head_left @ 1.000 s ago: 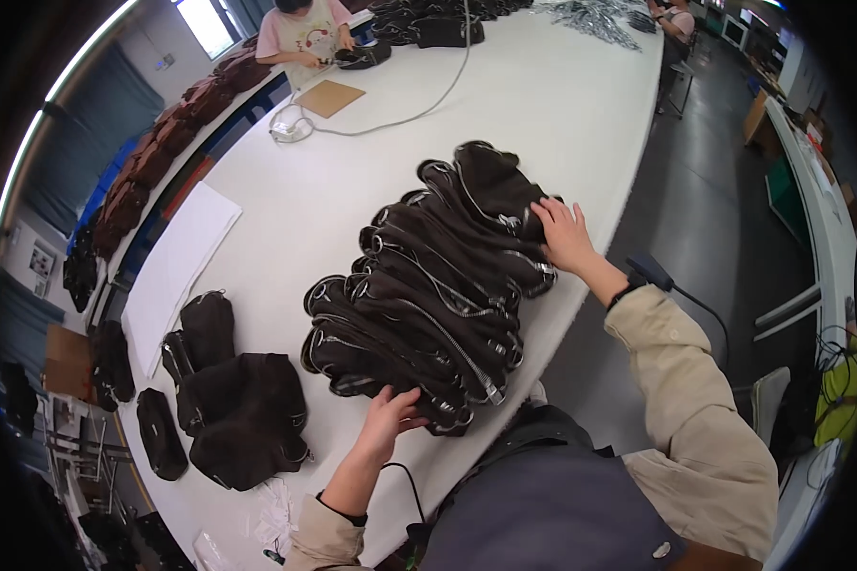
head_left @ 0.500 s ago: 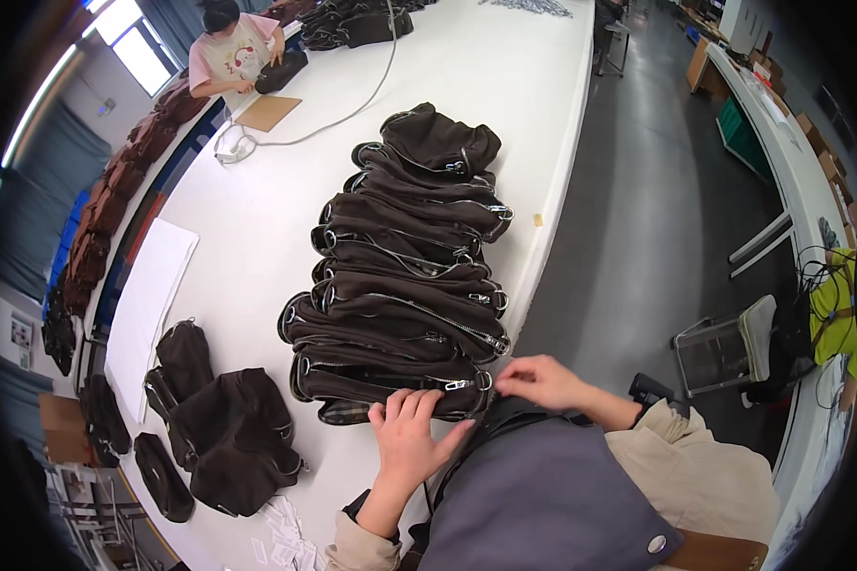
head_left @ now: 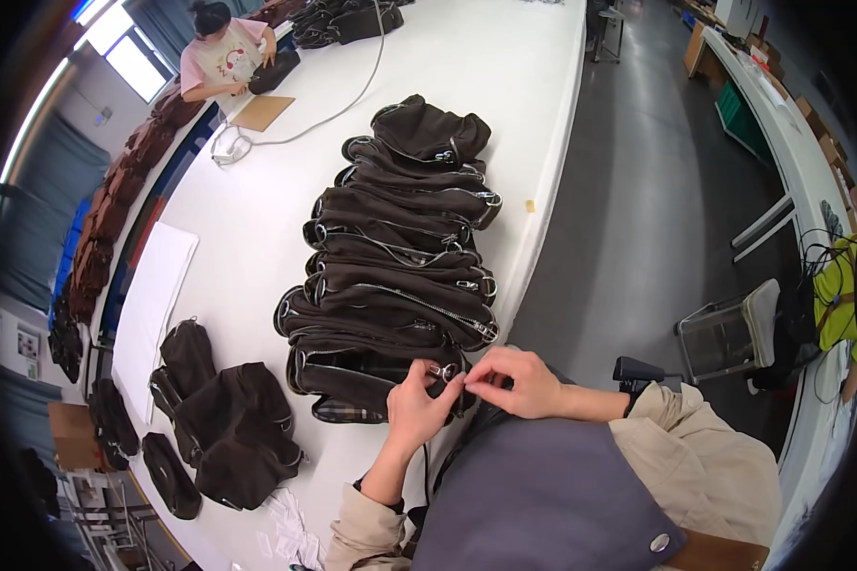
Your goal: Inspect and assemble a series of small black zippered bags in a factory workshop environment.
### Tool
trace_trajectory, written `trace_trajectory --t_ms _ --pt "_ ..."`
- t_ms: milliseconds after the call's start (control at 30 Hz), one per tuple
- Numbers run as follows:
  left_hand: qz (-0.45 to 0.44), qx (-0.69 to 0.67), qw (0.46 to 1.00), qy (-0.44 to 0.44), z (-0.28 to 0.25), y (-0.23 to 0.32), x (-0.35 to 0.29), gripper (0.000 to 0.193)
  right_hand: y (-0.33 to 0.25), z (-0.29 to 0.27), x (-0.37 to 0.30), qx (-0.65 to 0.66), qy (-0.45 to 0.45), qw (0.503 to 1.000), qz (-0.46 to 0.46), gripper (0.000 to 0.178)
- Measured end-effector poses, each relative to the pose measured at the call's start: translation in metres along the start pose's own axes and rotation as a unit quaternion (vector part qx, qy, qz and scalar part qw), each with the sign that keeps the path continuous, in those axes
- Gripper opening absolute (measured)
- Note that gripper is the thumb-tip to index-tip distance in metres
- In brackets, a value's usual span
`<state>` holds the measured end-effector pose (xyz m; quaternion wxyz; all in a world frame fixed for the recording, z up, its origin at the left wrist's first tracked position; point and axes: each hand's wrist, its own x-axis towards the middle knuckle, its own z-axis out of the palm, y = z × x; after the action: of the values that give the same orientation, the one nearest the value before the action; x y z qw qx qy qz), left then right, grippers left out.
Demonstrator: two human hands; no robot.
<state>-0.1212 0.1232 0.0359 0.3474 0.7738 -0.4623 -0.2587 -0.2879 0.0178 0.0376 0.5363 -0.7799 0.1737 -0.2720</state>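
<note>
A row of dark brown zippered bags [head_left: 400, 233] stands packed together on the white table. The nearest bag [head_left: 348, 381] gapes at its zipper and shows a checked lining. At that bag's right end, my left hand [head_left: 419, 404] curls its fingers over the rim beside a metal ring [head_left: 448, 372], thumb pointing right. My right hand [head_left: 516, 383] is closed in a pinch just right of the ring, its fingertips meeting my left thumb. Anything between those fingertips is too small or hidden to make out.
More dark bags [head_left: 238, 433] lie to the left, with small white tags [head_left: 290, 528] near them. White sheets [head_left: 157, 305] lie along the left edge. Across the table a co-worker [head_left: 229, 57] handles a dark bag; a cable [head_left: 338, 119] crosses the tabletop. A chair [head_left: 733, 333] stands right.
My left hand has shifted right from the bag's front edge to its ring, fingers now curled. My right hand has moved left to meet it. The view has shifted slightly.
</note>
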Motion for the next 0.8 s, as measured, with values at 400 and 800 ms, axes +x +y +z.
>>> trace_trajectory --t_ms 400,800 --pt "-0.050 -0.166 0.984 -0.027 -0.002 -0.005 0.002 0.032 0.000 0.023 -0.010 -0.173 -0.032 0.958 -0.228 0.012" --pt "0.251 0.117 0.960 -0.049 -0.022 0.019 -0.061 0.020 0.058 0.021 -0.009 0.103 0.015 0.942 0.320 0.025"
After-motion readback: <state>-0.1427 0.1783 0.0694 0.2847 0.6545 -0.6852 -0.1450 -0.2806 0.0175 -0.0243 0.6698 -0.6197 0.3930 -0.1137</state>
